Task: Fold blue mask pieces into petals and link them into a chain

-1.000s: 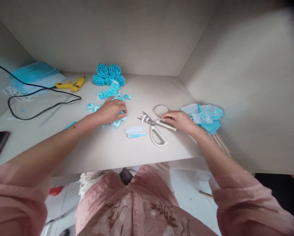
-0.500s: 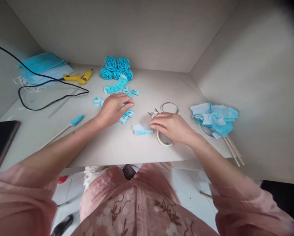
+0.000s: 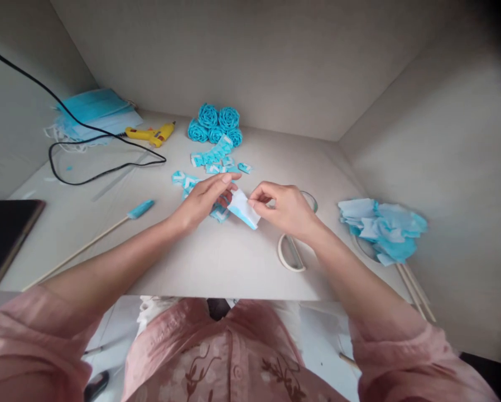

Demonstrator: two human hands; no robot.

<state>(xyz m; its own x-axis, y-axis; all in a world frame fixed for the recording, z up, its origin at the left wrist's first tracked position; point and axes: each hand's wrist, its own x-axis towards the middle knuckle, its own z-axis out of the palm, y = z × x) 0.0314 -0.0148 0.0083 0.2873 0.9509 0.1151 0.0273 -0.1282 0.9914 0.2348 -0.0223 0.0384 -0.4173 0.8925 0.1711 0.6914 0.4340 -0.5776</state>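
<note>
Between my two hands, a small white and light-blue piece of mask fabric (image 3: 244, 209) is lifted off the table and tilted. My right hand (image 3: 286, 207) is closed, pinching the piece's right edge between thumb and fingers. At its left edge is my left hand (image 3: 206, 198), fingers stretched and thumb apart; its fingertips are partly hidden behind the fabric. Scissors lie under my right hand, their handle loop (image 3: 291, 252) showing while the blades are hidden. Several folded blue-white pieces (image 3: 212, 153) lie beyond and under my left hand.
Rolled blue roses (image 3: 215, 123) are stacked at the back. To the left are blue masks (image 3: 95, 114), a yellow glue gun (image 3: 152, 134) with black cable, a stick with a blue tip (image 3: 139, 209) and a phone (image 3: 10, 240). Cut fabric (image 3: 384, 226) and sticks (image 3: 415, 293) lie right.
My right hand has picked up the fabric piece from the table and raised it. My left hand has come to its left edge. The view has shifted slightly.
</note>
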